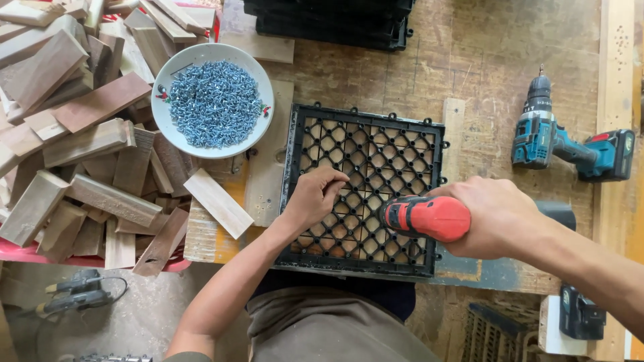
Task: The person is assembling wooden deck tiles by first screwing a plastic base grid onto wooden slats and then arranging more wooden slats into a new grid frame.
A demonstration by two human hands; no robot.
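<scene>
A black plastic grid tile (376, 134) lies on the wooden workbench with wood slats showing through its holes. My left hand (314, 196) rests on the grid's left part, fingers pinched together; whether it holds a screw I cannot tell. My right hand (496, 218) grips a red cordless drill (424, 217), its nose pointing left over the grid's lower middle.
A white bowl (168, 74) full of small bluish screws stands left of the grid. A heap of short wood blocks (74, 134) fills the left side. A teal cordless drill (570, 144) lies at the right. Black tiles (329, 20) are stacked at the back.
</scene>
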